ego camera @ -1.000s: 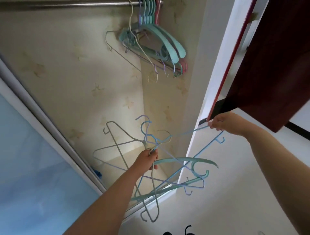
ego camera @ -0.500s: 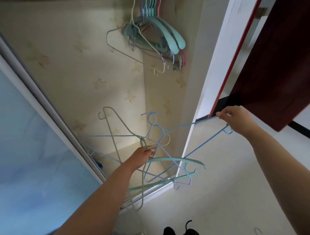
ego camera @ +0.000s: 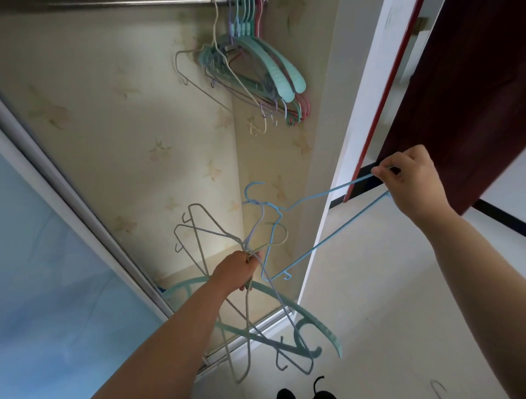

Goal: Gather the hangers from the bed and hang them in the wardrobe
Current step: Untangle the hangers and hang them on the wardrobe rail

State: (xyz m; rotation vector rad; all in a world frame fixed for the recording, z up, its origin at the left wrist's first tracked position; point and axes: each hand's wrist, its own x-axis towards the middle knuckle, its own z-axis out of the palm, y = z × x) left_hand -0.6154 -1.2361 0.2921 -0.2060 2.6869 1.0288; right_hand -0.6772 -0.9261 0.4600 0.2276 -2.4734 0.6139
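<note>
Open wardrobe, rail crowded with hung hangers, left hand clamped on tangled bundle, right hand pinching blue hanger, dark door beside.

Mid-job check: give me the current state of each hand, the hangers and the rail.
Left hand: grips a tangled bunch of hangers.
Right hand: pinches the blue wire hanger, its hook not on the rail.
Rail: carries hung hangers at its right end.
</note>
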